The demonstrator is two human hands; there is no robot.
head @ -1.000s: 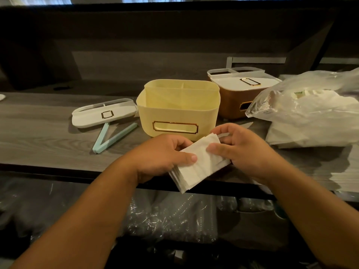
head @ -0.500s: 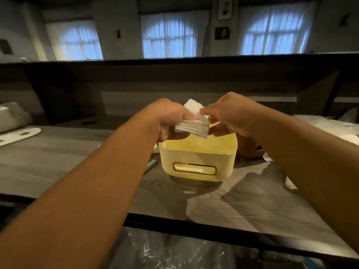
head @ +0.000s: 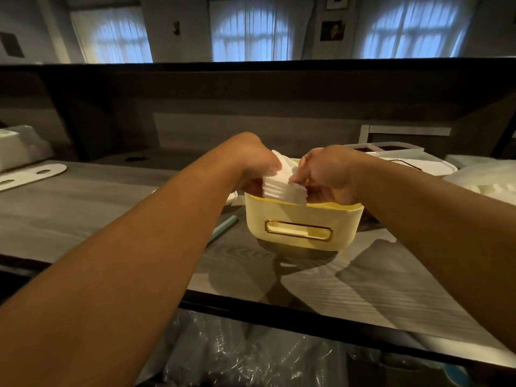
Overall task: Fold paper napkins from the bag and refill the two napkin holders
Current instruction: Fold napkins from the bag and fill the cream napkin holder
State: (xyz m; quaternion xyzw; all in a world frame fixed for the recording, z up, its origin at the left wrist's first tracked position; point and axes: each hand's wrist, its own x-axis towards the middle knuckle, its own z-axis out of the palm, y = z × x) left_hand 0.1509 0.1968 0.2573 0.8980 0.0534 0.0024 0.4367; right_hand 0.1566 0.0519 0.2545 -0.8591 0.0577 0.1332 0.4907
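A stack of folded white napkins sits half inside the open top of the yellow napkin holder on the grey wooden counter. My left hand grips the stack's left side and my right hand pinches its right side, both over the holder's rim. The second holder, with its white lid on, shows behind my right forearm. The napkin bag is at the far right, partly cut off.
A mint green stick lies on the counter left of the yellow holder, mostly behind my left forearm. A white lid with holes and a white box stand far left. Plastic-wrapped cups fill the shelf below.
Both hands carried the napkin stack from near the counter's front edge up and forward, and now lower it into the yellow holder. My view has tilted up.
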